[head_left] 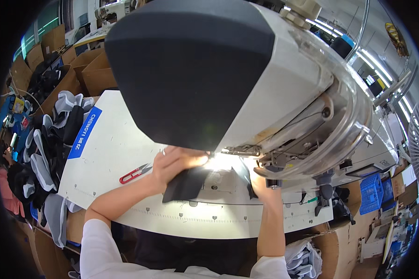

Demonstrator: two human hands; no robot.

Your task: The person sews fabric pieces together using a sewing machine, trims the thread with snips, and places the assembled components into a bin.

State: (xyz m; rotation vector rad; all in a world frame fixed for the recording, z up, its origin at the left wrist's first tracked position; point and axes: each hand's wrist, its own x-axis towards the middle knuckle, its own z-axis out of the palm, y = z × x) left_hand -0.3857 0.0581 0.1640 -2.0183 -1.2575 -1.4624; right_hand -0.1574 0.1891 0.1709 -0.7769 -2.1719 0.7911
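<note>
Dark fabric (pixel 187 183): we hold it under the sewing machine (pixel 265 93).
Left hand (pixel 174 162): grip pinching the fabric.
Right hand (pixel 260 183): grip unclear.
Progress: seam seemingly unfinished.

Sewing machine head (pixel 209 69) overhangs most of the table (pixel 111 144), so there's little room above the bright needle area; access is only low, from the front edge. The left hand (pixel 172 165) and right hand (pixel 260 181) sit on either side of that gap on the dark fabric piece (pixel 186 183). Left of them is bare tabletop, apart from the red snips (pixel 134 173). A pile of grey and black pieces (pixel 51 144) crowds the table's left edge.
</note>
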